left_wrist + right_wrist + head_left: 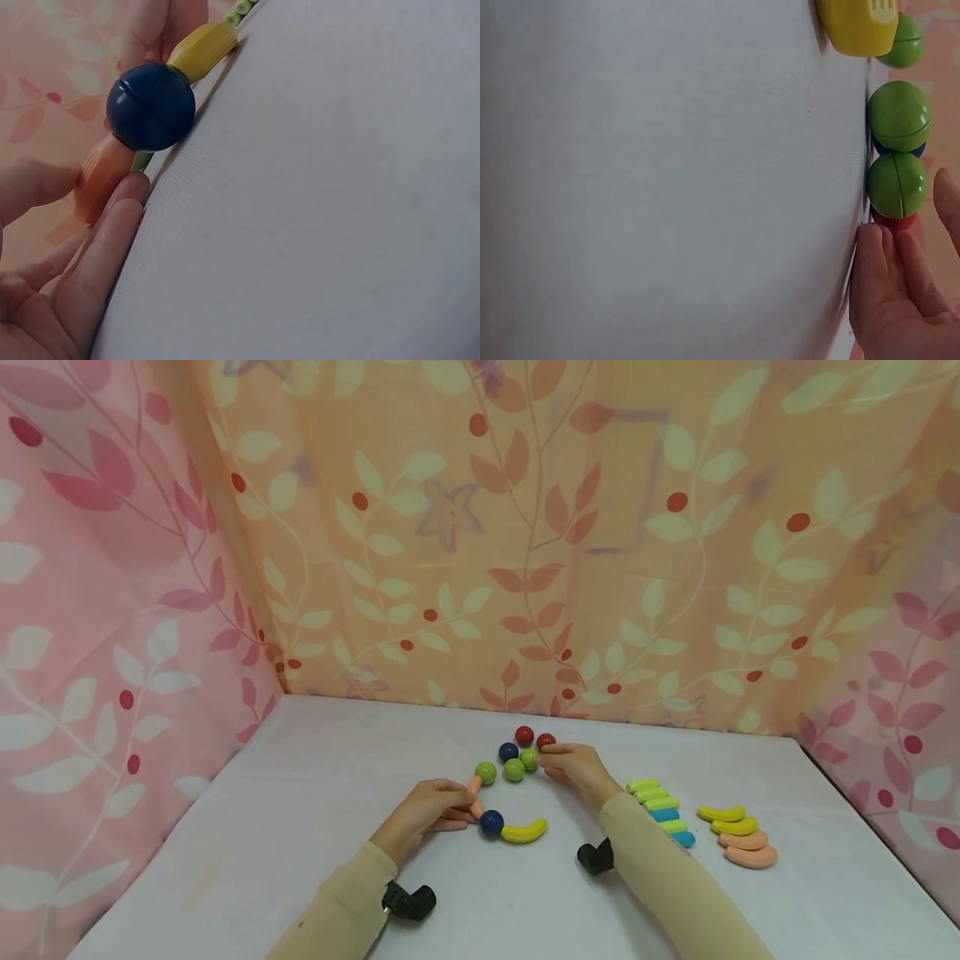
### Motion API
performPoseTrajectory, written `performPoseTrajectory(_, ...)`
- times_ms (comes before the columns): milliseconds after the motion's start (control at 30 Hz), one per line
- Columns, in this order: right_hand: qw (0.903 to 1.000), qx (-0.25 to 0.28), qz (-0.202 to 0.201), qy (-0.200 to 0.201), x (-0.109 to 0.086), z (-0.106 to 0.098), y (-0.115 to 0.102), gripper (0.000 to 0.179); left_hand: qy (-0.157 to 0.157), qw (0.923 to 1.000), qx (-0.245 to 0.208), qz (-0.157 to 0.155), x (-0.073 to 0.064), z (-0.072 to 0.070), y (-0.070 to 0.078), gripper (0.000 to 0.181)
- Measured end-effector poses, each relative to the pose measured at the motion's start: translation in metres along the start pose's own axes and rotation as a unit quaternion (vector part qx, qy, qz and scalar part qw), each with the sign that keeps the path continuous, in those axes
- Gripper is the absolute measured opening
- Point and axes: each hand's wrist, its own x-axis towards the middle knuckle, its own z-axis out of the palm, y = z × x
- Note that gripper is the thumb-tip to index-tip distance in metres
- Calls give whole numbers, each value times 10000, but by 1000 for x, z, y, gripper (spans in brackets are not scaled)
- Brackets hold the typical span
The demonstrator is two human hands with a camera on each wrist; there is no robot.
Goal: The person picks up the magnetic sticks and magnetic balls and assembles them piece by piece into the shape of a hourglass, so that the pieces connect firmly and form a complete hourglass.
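Observation:
My left hand (427, 810) pinches a curved orange piece (103, 176) between thumb and fingers. This piece meets a dark blue ball (491, 823), and a curved yellow piece (525, 832) extends from the ball's other side. At the far end of the orange part sits a green ball (486, 773). My right hand (577, 770) reaches beside a loose green ball (897, 185), its fingers extended and its thumb apart. Next to that ball are another green ball (513, 770), a dark blue ball (508, 752) and two red balls (524, 736), one partly behind the fingers.
Right of the right forearm lies a row of light green and blue sticks (652, 794), partly covered by the sleeve. Farther right are curved yellow pieces (722, 813) and curved orange pieces (752, 857). The white table (262, 793) backs onto a patterned curtain (525, 568).

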Motion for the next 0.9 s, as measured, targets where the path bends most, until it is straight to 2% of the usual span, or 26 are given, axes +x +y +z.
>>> performPoseTrajectory(200, 9992, -397, -71, -2, 1, 6, -3, 49, -72, 9999, 88, 63, -1, -1, 2, 39)
performPoseTrajectory(400, 9962, -853, -112, 104, 0, 10, -8, 45, -15, 9994, 329, 109, 0, -3, 6, 36)
performPoseTrajectory(567, 9958, -880, -104, 217, 2, 9, -8, 43, 17, 9990, 428, 110, 1, -4, 7, 35)
performPoseTrajectory(667, 9954, -910, -80, 279, 0, 6, -4, 44, 124, 9994, 310, 102, 2, -6, 8, 31)
performPoseTrajectory(800, 9982, -554, -120, 195, -11, -1, 3, 46, 421, 9988, 132, 232, 2, -8, 11, 25)
performPoseTrajectory(900, 9996, -234, -89, 113, -24, -6, 7, 47, 558, 9975, 165, 410, 1, -9, 15, 24)
